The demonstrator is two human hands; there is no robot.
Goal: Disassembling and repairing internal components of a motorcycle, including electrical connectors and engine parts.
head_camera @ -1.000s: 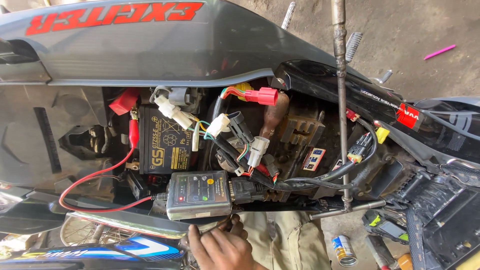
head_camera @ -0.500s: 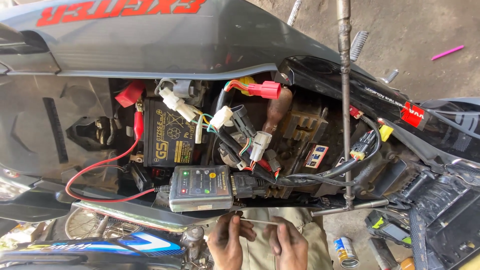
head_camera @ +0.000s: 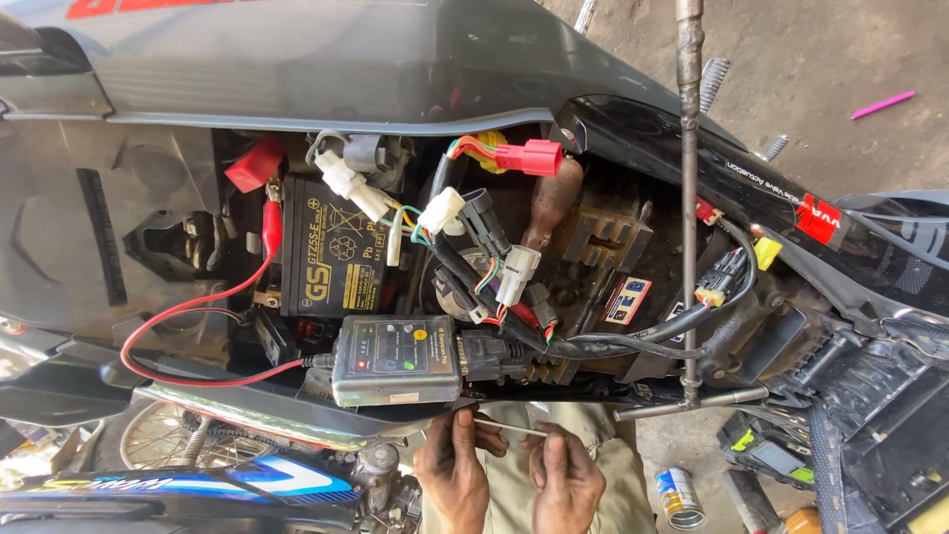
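Low in the head view, my left hand [head_camera: 453, 465] and my right hand [head_camera: 563, 480] pinch the two ends of a thin pale wire [head_camera: 509, 427] stretched between them. They hover just below a small grey tester box [head_camera: 395, 359] with coloured lights. The box rests on the edge of an opened motorcycle frame. A black battery [head_camera: 331, 259] sits above the box, with a red lead [head_camera: 188, 316] looping out from its clip. White and red wiring connectors [head_camera: 484, 213] hang loose in the bay to the right.
A tall metal T-handle wrench [head_camera: 689, 218] stands upright through the frame at right. The grey seat panel [head_camera: 297, 59] spans the top. A small can [head_camera: 678, 494] and tools lie on the ground at lower right. A spoked wheel [head_camera: 168, 450] shows at lower left.
My right hand came into view beside the left. Both hands now hold the thin wire between them, lower and further right than a second ago. The view has shifted slightly.
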